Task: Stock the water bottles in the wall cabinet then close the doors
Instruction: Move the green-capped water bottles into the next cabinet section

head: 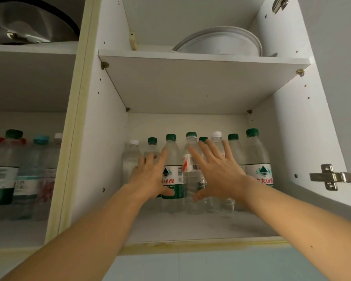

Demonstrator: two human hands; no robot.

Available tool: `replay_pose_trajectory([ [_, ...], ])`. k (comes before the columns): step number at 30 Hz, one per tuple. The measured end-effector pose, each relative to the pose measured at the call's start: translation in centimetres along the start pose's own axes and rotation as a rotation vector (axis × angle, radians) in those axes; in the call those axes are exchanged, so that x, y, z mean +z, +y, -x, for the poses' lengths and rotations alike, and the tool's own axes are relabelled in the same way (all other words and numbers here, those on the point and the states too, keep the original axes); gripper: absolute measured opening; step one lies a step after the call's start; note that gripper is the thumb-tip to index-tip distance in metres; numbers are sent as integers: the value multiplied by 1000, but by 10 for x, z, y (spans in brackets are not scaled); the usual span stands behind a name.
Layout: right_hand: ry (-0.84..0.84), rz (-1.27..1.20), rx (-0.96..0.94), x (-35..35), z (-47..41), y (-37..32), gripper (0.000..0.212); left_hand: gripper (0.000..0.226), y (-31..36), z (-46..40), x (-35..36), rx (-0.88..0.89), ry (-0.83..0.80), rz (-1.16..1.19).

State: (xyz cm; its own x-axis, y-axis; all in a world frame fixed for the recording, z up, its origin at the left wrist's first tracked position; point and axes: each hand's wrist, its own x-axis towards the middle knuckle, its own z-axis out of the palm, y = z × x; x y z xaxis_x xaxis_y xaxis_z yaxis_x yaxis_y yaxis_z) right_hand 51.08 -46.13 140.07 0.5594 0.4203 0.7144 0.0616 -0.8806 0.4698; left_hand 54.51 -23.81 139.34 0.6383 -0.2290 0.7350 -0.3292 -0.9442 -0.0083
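While both arms reached into the cabinet: the stocking step looked nearly done.
Left hand (pixel 150 175): fingers spread and straight, gripping nothing, resting against the green-label bottle (pixel 172 175).
Right hand (pixel 217 171): likewise splayed flat, against the red-label bottle (pixel 192 173) (whether pressing or just touching, I could not tell).
Water bottles: upright in a row along the back edge of the lower shelf (pixel 190 226).
Next move, as judged: withdraw both hands, then swing the doors closed.
Open room: the shelf's front edge lay bare; a hinge (pixel 330 177) jutted at the right wall.
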Motion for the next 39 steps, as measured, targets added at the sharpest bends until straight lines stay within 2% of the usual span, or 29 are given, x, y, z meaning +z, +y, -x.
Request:
replay_pose_trajectory([
  [3,9,27,-9,-1,-5,0,143,143,1,0,5,46,3,-37],
  [10,-27,80,0,1,-18,-7,144,131,0,-11,-1,103,74,-194],
  [17,-48,228,33,15,-26,-11,146,139,-6,-33,-2,140,31,-322],
  [32,-111,529,35,26,-44,-23,144,120,-4,-33,30,80,116,-405],
  [39,-86,561,21,30,-41,-22,139,115,-1,-29,31,71,124,-397],
])
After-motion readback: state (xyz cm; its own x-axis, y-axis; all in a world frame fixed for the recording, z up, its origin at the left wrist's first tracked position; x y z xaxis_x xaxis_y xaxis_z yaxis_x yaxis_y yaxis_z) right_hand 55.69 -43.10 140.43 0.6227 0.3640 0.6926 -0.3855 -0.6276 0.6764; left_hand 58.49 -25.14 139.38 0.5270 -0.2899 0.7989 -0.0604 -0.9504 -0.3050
